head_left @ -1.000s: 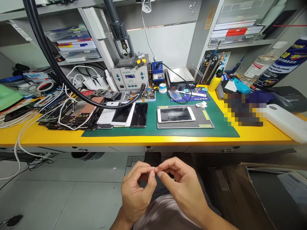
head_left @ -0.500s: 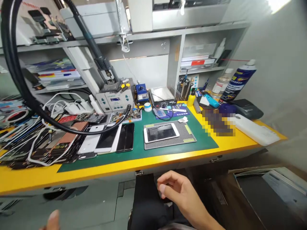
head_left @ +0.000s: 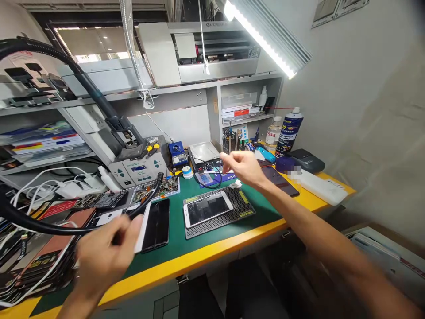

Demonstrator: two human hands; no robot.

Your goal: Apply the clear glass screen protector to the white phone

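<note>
My left hand (head_left: 104, 252) is blurred by motion over the left front of the bench, its fingers partly curled. It is close to the white phones and a black-screened phone (head_left: 156, 225); whether it holds anything is unclear. Farther forward, my right hand (head_left: 244, 167) hovers above the back of the green mat (head_left: 212, 248), fingers closed together; anything in them cannot be made out. Between the hands, a white-framed phone (head_left: 208, 208) lies screen up on a grey perforated pad (head_left: 237, 210). A crumpled white scrap (head_left: 236, 184) rests at the pad's back edge.
A black hose (head_left: 43, 228) arcs across the left side above stacked phone parts. Behind are a grey control station (head_left: 137, 170), a blue unit (head_left: 177, 153) and a tool rack (head_left: 232, 139). A spray can (head_left: 289, 133) and a white case (head_left: 320, 186) stand right.
Both hands have risen from below the bench edge to over the bench, the right reaching forward toward the back. The view has tilted up and shifted right. The phone stays on the pad.
</note>
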